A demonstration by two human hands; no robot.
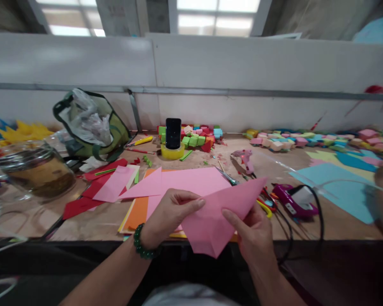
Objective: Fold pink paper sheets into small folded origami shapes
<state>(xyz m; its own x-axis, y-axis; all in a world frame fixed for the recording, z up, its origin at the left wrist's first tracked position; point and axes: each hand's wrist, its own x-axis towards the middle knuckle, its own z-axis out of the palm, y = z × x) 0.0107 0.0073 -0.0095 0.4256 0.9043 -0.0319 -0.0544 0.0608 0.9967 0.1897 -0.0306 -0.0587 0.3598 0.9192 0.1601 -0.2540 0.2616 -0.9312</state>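
A sheet of pink paper (215,221) with fold lines is held up over the table's front edge. On its left side my left hand (175,212) pinches it between thumb and fingers; a green bead bracelet (142,242) circles that wrist. My right hand (253,229) grips the right side, thumb on the near face and fingers partly hidden behind. Beneath lies a stack of pink sheets (191,178), with orange paper (138,214) showing at its left. A pink triangular piece (147,185) overlaps the stack. Scissors (228,176) lie just behind the held sheet.
A pink glue gun (245,159), a purple power strip (295,204) and black cables are on the right. Left are a glass jar (35,170), a green bag (92,127) and red scraps (79,206). At the back, a phone (173,132) stands at a tape roll (172,152).
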